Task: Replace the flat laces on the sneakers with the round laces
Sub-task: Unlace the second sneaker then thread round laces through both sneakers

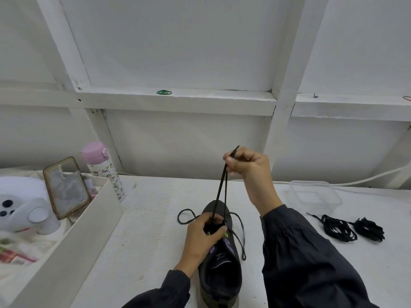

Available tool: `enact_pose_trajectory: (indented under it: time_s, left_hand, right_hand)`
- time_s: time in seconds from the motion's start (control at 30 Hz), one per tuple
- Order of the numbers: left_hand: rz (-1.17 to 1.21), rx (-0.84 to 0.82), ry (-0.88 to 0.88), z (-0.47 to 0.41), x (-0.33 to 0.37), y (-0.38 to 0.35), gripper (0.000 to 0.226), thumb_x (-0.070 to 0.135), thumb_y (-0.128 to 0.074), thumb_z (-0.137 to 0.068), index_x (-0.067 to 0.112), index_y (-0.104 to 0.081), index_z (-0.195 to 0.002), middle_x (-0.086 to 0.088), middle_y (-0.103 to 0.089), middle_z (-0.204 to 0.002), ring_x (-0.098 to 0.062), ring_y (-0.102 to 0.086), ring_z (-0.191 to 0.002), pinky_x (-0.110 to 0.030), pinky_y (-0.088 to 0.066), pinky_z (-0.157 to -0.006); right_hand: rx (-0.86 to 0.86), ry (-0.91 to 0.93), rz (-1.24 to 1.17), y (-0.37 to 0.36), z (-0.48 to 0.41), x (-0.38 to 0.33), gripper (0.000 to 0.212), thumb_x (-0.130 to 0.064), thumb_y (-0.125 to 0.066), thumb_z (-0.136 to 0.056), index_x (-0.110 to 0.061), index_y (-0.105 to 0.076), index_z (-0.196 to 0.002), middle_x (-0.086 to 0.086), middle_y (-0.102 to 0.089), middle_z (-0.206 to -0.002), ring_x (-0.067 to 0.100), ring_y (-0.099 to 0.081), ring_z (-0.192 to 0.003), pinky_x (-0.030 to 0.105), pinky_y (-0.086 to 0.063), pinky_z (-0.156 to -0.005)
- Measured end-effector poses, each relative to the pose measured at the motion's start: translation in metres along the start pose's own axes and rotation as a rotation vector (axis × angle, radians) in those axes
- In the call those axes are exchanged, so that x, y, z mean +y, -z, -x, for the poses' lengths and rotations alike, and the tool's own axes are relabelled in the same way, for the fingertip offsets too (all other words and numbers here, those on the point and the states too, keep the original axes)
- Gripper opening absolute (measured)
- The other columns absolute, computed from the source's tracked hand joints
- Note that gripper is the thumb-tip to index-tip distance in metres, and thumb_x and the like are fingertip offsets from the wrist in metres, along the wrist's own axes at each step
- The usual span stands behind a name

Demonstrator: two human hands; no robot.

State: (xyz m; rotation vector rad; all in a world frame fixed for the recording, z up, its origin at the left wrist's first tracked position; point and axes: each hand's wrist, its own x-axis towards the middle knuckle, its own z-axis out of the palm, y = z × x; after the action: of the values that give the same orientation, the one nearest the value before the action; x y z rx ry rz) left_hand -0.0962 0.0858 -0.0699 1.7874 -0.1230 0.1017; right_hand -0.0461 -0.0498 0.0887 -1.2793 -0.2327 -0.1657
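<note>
- Two of the task's things sit mid-table. Off to the left, a white box [89, 230] holds only bystanders, a plush toy [20, 207] and a clear phone case [66, 187], with a pink-lidded bottle [104, 172] just beside it.
- Our left hand [204, 236] grips the dark sneaker [222, 276] at the throat, fingers curled over the eyelet rows. It pins the shoe toe-away on the white table [144, 218]. We judge the shoe to be light with a soft upper, so it could lift or skid under a pull. Low at the eyelets is the right place to hold it.
- Two lace strands [222, 187] rise taut from under those fingers. They look thin, limp and light, but we cannot tell whether they are flat or round. Such cord only carries pull, and the stiff tip is the part to steer through a hole.
- A loose lace [243, 235] lies curled on the table around the toe and along the shoe's right side.
- Our right hand [249, 165] is raised above the toe, thumb and forefinger pinching both strands near their ends. One tip pokes out above the knuckles. The pinch is narrow, and a slick cord could slip, so we would grip close to the tips.
- Further right stands a clear plastic container [333, 202]. Nearer us lie two lace bundles [339, 228], soft black coils well apart from the shoe and best lifted whole.
</note>
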Motion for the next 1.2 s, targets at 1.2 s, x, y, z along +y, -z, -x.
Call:
enact_pose_trajectory:
  time_s: [1.2]
  left_hand:
    - [-0.277,-0.094,-0.017,-0.017,-0.01,-0.001,0.03,0.049,-0.073,-0.078,0.045,-0.056,-0.102,0.017,-0.061,-0.104,-0.001,-0.056,-0.102,-0.02,-0.046,-0.088]
  right_hand:
    - [-0.169,-0.365,0.442,0.033,0.026,0.065,0.013,-0.001,-0.075,-0.08,-0.003,-0.068,-0.068,0.006,-0.059,-0.054,0.013,-0.053,-0.049,0.021,-0.037,-0.047]
